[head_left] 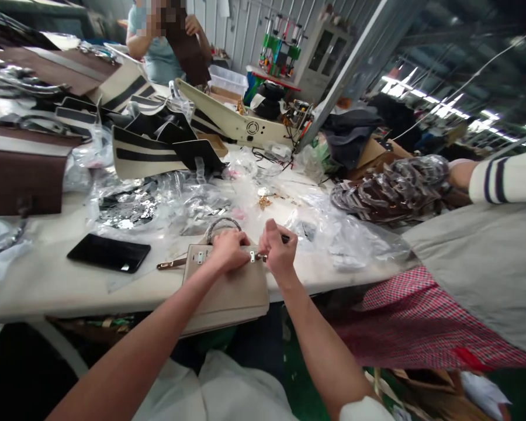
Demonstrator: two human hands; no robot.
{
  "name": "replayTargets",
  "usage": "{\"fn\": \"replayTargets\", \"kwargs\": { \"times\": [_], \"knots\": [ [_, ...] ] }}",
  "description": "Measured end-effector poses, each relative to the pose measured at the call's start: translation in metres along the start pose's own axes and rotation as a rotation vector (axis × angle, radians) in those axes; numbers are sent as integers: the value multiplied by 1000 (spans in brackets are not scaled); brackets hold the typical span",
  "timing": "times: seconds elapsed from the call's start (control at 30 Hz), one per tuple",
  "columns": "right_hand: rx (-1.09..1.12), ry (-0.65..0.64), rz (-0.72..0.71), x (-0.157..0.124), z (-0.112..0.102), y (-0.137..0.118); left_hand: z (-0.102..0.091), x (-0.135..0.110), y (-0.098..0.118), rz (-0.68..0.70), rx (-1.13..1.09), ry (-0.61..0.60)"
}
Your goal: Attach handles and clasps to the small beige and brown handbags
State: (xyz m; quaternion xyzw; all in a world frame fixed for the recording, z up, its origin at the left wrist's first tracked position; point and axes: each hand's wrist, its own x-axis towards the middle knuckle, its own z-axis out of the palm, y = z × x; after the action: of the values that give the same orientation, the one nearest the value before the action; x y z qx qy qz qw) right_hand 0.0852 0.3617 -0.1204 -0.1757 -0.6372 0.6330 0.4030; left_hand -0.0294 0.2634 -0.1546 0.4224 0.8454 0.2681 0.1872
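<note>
A beige handbag [232, 289] lies at the table's front edge, its round handle [223, 222] standing up behind. Two small silver metal plates sit on its upper part; the right plate [252, 256] is between my hands. My left hand [230, 248] grips the bag's top, fingers curled near that plate. Closed in a fist, my right hand [279, 248] holds a dark-handled screwdriver [284, 238], mostly hidden by the fingers, its end pointing at the right plate. A brown strap with a buckle [170, 265] sticks out from the bag's left side.
A black phone [108, 252] lies to the left. Behind the bag are plastic bags of silver parts [129, 207] and a small pile of gold pieces [264, 202]. Wrapped brown items [390, 190] lie at right, beside a striped sleeve [508, 178]. Another person [162, 58] stands across the table.
</note>
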Motion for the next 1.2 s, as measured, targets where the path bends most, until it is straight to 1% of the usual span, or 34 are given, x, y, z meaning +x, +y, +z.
{"fn": "replayTargets", "kwargs": {
  "times": [0.13, 0.2, 0.37, 0.5, 0.67, 0.83, 0.97, 1.07, 1.2],
  "knots": [
    [14, 19, 13, -1, 3, 5, -1, 0, 6, -52, 4, -16],
    [30, 2, 13, -2, 2, 5, -4, 0, 8, -66, 2, -31],
    [37, -55, -13, -2, 1, 5, -7, -1, 11, -50, -9, -50],
    [-22, -98, -21, -1, 5, 7, -6, -2, 10, -59, -13, -45],
    [-94, -77, -7, 1, 11, 11, -4, -3, 6, -45, -47, -42],
    [-144, -30, -33, -3, 13, 17, 3, -2, 1, -20, -79, -11],
    [-148, 8, -31, -6, 17, 16, 5, -1, 2, -26, -69, 1],
    [-138, -16, 10, 0, 17, 9, 5, -3, 5, -38, -60, 9],
    [16, -41, 127, 14, 10, -5, 4, -7, 7, -39, -66, 29]
  ]
}}
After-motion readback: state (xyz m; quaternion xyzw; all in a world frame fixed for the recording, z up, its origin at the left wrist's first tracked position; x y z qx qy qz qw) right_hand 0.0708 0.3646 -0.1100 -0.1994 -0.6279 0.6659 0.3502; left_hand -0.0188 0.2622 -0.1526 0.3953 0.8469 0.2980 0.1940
